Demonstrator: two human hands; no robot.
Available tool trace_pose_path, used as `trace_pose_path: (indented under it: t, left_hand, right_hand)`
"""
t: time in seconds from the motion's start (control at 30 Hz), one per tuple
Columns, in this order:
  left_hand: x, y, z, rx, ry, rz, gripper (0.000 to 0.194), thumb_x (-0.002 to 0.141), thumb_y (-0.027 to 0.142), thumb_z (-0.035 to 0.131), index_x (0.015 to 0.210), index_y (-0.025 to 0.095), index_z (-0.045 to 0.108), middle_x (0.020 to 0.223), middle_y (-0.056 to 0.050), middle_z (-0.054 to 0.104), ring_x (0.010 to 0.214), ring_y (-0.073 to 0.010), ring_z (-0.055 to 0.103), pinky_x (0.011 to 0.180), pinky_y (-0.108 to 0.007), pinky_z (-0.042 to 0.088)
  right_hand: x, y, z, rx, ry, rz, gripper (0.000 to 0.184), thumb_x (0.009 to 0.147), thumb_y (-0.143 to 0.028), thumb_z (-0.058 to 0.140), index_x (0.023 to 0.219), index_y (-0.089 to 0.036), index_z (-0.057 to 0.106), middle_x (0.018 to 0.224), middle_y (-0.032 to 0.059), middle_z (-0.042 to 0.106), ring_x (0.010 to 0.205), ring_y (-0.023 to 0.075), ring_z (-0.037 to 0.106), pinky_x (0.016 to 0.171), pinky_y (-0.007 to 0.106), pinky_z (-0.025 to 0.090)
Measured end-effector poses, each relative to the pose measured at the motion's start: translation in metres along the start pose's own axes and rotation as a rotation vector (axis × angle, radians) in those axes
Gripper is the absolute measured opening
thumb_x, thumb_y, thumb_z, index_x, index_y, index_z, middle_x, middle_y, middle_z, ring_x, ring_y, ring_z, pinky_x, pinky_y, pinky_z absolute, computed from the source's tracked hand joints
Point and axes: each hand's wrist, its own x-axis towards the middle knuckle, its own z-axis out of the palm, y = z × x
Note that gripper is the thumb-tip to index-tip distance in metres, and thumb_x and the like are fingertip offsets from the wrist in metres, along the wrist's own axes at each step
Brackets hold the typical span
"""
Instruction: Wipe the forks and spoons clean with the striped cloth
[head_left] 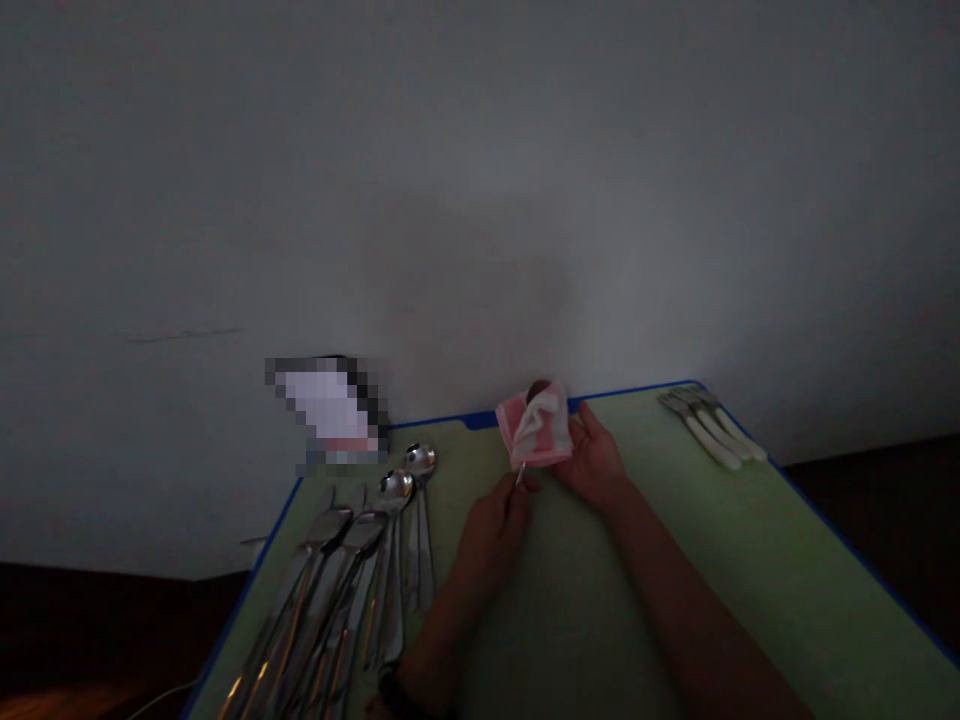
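My left hand [495, 520] is closed round the thin metal handle of a spoon [538, 390]. Its rounded bowl pokes out above a pink and white cloth [544, 430]. From the right side my right hand [592, 460] grips the cloth, which is folded about the spoon; some of the fingers are hidden behind it. Both hands are above the far part of the green table [585, 620]. Left of my left hand lie several metal spoons [420, 460] and other long-handled utensils with flat ends [326, 530].
Forks with white handles [709, 430] lie at the table's far right corner. A blurred-out device with a lit screen [326, 410] stands at the far left corner. Blue trim borders the table, and a grey wall [480, 200] rises right behind it.
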Motion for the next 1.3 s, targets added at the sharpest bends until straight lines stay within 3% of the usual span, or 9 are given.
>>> trace_pose_path:
  t: [0.17, 0.27, 0.4, 0.53, 0.67, 0.83, 0.97, 1.2, 1.3]
  left_hand:
    - [0.002, 0.001, -0.001, 0.038, -0.032, 0.000, 0.036, 0.091, 0.035, 0.029, 0.101, 0.017, 0.058, 0.059, 0.001, 0.054, 0.056, -0.0148, 0.053, 0.056, -0.024, 0.037]
    - [0.003, 0.002, -0.002, 0.086, -0.019, -0.011, 0.036, 0.091, 0.036, 0.029, 0.098, 0.018, 0.060, 0.065, -0.001, 0.060, 0.063, -0.0171, 0.058, 0.059, -0.025, 0.039]
    - [0.004, 0.003, -0.003, 0.131, -0.024, -0.014, 0.034, 0.091, 0.035, 0.030, 0.097, 0.019, 0.060, 0.079, -0.004, 0.066, 0.071, -0.0184, 0.061, 0.065, -0.026, 0.040]
    - [0.004, 0.003, -0.001, 0.191, -0.040, 0.018, 0.031, 0.091, 0.031, 0.031, 0.097, 0.020, 0.059, 0.089, -0.005, 0.068, 0.079, -0.0191, 0.063, 0.070, -0.027, 0.041]
    - [0.003, 0.004, 0.001, 0.237, -0.065, 0.014, 0.034, 0.092, 0.033, 0.028, 0.099, 0.021, 0.058, 0.088, -0.004, 0.067, 0.077, -0.0185, 0.062, 0.070, -0.027, 0.040]
    - [0.002, 0.009, -0.002, 0.209, -0.082, -0.016, 0.037, 0.091, 0.037, 0.027, 0.101, 0.021, 0.058, 0.070, -0.001, 0.062, 0.066, -0.0174, 0.058, 0.060, -0.025, 0.037]
    - [0.003, 0.008, -0.002, 0.128, -0.070, -0.034, 0.035, 0.090, 0.038, 0.029, 0.098, 0.020, 0.057, 0.058, 0.002, 0.052, 0.056, -0.0157, 0.052, 0.054, -0.024, 0.034]
    - [0.005, 0.003, 0.000, 0.015, -0.034, -0.046, 0.034, 0.088, 0.041, 0.031, 0.084, 0.019, 0.055, 0.055, 0.004, 0.044, 0.052, -0.0134, 0.047, 0.051, -0.022, 0.032]
    - [0.005, 0.004, 0.000, 0.019, -0.054, -0.057, 0.034, 0.089, 0.042, 0.032, 0.085, 0.018, 0.057, 0.054, 0.004, 0.046, 0.051, -0.0133, 0.048, 0.051, -0.023, 0.033]
  right_hand:
    - [0.002, 0.006, 0.000, -0.201, 0.020, -0.081, 0.020, 0.072, -0.026, 0.063, 0.089, -0.016, 0.063, 0.082, 0.0019, 0.069, 0.075, 0.0153, 0.063, 0.073, 0.028, 0.049]
    - [0.003, 0.010, -0.003, -0.296, 0.076, -0.102, 0.024, 0.061, -0.012, 0.071, 0.084, -0.014, 0.064, 0.073, 0.0013, 0.069, 0.063, 0.0130, 0.062, 0.063, 0.024, 0.048]
    - [0.006, 0.014, -0.006, -0.310, 0.124, -0.119, 0.026, 0.057, -0.010, 0.073, 0.081, -0.013, 0.064, 0.068, 0.0008, 0.068, 0.057, 0.0120, 0.060, 0.057, 0.023, 0.048]
    - [0.013, 0.014, -0.009, -0.244, 0.193, -0.170, 0.022, 0.067, -0.026, 0.070, 0.085, -0.014, 0.063, 0.074, 0.0025, 0.069, 0.063, 0.0131, 0.063, 0.062, 0.025, 0.050]
    - [0.015, 0.008, -0.006, -0.123, 0.233, -0.244, 0.025, 0.076, -0.040, 0.060, 0.089, -0.019, 0.061, 0.086, 0.0008, 0.070, 0.077, 0.0138, 0.064, 0.076, 0.029, 0.051]
    - [0.004, -0.004, 0.003, 0.033, 0.024, -0.107, 0.022, 0.081, -0.026, 0.052, 0.100, -0.020, 0.058, 0.098, 0.0031, 0.069, 0.093, 0.0182, 0.063, 0.088, 0.039, 0.047]
    - [-0.001, -0.007, 0.004, 0.031, 0.034, -0.102, 0.024, 0.074, -0.012, 0.047, 0.094, -0.016, 0.059, 0.094, 0.0039, 0.069, 0.094, 0.0191, 0.063, 0.088, 0.040, 0.047]
    - [0.004, -0.001, 0.003, 0.006, -0.012, -0.037, 0.027, 0.080, -0.028, 0.042, 0.096, -0.015, 0.060, 0.088, 0.0054, 0.069, 0.091, 0.0198, 0.063, 0.083, 0.036, 0.049]
    - [0.008, 0.003, 0.000, -0.026, 0.050, -0.060, 0.024, 0.084, -0.028, 0.044, 0.094, -0.014, 0.061, 0.085, 0.0052, 0.070, 0.084, 0.0178, 0.064, 0.081, 0.033, 0.050]
